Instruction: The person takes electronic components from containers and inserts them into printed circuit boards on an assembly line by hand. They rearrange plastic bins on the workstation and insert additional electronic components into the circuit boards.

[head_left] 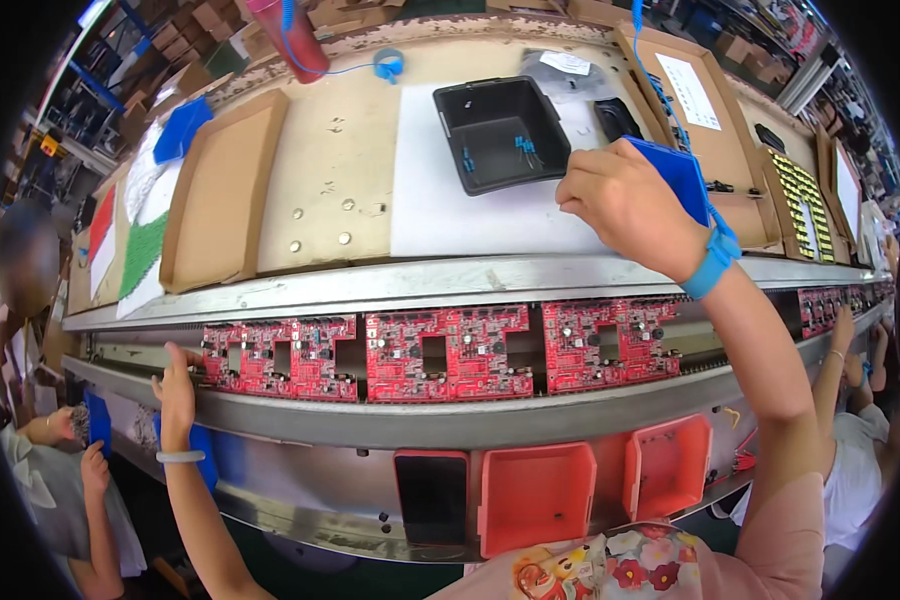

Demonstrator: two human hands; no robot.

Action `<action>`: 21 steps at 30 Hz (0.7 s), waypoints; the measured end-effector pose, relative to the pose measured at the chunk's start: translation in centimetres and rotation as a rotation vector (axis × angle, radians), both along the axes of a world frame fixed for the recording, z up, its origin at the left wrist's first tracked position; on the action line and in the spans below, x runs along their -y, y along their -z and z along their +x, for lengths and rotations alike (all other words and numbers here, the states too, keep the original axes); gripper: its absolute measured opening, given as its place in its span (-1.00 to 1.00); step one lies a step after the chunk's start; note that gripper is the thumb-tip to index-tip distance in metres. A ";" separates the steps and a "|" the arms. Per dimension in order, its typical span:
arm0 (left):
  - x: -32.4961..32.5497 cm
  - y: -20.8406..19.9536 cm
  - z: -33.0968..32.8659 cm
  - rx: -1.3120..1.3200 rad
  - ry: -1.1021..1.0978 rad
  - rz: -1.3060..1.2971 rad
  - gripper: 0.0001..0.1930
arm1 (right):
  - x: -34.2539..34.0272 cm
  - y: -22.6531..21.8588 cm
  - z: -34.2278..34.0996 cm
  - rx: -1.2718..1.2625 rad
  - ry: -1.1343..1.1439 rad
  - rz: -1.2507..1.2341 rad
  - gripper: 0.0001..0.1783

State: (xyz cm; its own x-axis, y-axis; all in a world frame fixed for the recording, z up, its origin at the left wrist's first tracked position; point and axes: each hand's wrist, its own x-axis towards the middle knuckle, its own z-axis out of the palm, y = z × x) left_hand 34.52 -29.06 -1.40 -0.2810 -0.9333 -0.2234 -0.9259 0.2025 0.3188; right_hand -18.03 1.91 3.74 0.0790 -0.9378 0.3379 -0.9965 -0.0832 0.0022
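Observation:
My right hand (635, 205), a blue strap on its wrist, is raised over the right side of a black plastic tray (485, 110). Its fingers are pinched together, and whatever may be between them is hidden. Several small blue parts with wire leads (526, 148) lie in that tray. On the left, my left hand (177, 388) has its fingers stretched out beside the end of a red circuit board (320, 350). A second red board (450, 365) and a third red board (610, 350) sit along the rail line, fitted with small components.
Beyond my right hand stands a blue bin (682, 180). A cardboard tray (215, 195) lies on the bench at left. Nearer me are a black phone-like slab (432, 497), a red bin (537, 490) and another red bin (667, 465). Co-workers flank both sides.

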 end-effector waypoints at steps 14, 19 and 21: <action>-7.2 -4.0 -4.5 -0.177 0.250 -0.690 -0.76 | -0.4 3.3 -1.4 -0.177 0.174 0.040 -0.98; -20.8 -8.5 -14.5 -0.658 0.760 -0.232 -0.80 | -1.3 4.5 -1.7 -0.218 0.223 0.100 -0.94; -25.8 -11.2 -16.0 -0.884 0.943 -0.004 -0.78 | -0.5 3.9 -0.9 -0.226 0.183 0.073 -0.92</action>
